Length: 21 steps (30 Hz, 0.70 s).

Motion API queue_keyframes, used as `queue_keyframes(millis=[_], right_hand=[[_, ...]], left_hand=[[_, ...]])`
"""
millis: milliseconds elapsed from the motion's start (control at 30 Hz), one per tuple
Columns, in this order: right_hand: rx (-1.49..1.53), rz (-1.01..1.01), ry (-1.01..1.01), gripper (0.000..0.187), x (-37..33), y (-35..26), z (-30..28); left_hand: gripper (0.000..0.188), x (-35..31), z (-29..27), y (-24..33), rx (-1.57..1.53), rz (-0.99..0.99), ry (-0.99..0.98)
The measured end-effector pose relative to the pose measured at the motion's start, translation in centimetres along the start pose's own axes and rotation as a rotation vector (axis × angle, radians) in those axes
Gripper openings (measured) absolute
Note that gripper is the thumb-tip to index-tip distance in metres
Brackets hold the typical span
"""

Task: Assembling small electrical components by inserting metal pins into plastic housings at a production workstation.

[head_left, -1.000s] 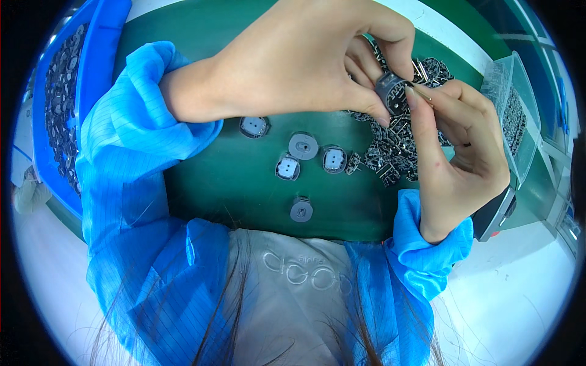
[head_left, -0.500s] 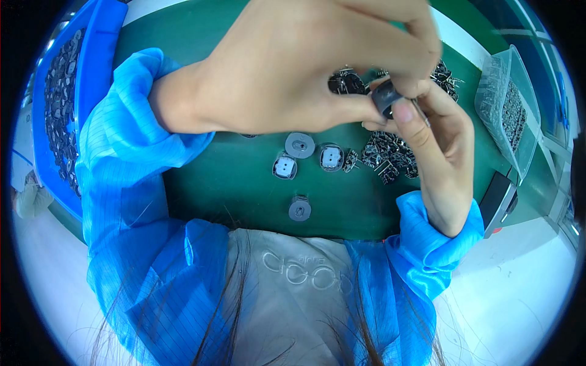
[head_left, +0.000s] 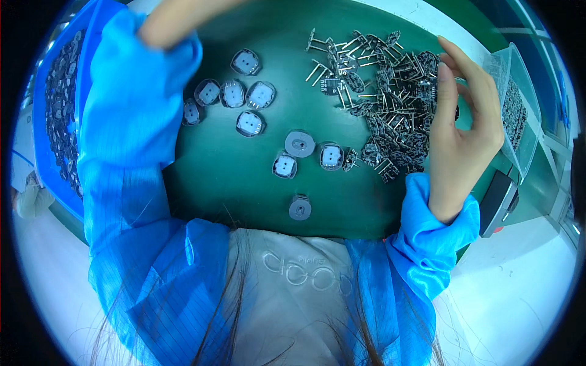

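My left arm stretches to the far left, and its wrist passes out over the top edge. The fingers of that hand are cut off, so what it may hold is hidden. My right hand is at the right side of a heap of small round black circuit boards with metal pins. Its thumb and forefinger are apart, and no held part shows between them; the other fingers are partly hidden. Left of the heap lie several round grey housings with white inner faces. Two grey discs lie nearer my body.
A blue bin full of dark parts stands along the left side. On the right is a clear plastic box containing many small parts. A flat dark device lies by the right edge of the green mat.
My hands have parted from a dark round part they both held. The left went up and left, out past the edge; the right moved right to the circuit boards, uncovering the housings.
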State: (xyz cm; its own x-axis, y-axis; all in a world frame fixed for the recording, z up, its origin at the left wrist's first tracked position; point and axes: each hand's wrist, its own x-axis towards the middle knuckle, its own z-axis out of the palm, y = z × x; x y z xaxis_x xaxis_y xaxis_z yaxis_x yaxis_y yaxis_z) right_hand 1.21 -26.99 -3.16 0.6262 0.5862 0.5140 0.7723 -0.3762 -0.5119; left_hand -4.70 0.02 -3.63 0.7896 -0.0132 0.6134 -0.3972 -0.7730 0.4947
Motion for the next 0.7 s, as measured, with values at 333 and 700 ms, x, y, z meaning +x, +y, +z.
queue_keyframes(millis=[333, 700], right_hand=[[-0.180, 0.057, -0.149, 0.021, -0.7, 0.6, 0.4], [0.281, 0.296, -0.142, 0.010, 0.3, -0.1, -2.9]], left_hand=[[0.049, 0.3, -0.4, -5.0, 0.296, 0.059, -0.066], [0.028, -5.4, 3.6, 9.8, -0.107, 0.295, -0.705]])
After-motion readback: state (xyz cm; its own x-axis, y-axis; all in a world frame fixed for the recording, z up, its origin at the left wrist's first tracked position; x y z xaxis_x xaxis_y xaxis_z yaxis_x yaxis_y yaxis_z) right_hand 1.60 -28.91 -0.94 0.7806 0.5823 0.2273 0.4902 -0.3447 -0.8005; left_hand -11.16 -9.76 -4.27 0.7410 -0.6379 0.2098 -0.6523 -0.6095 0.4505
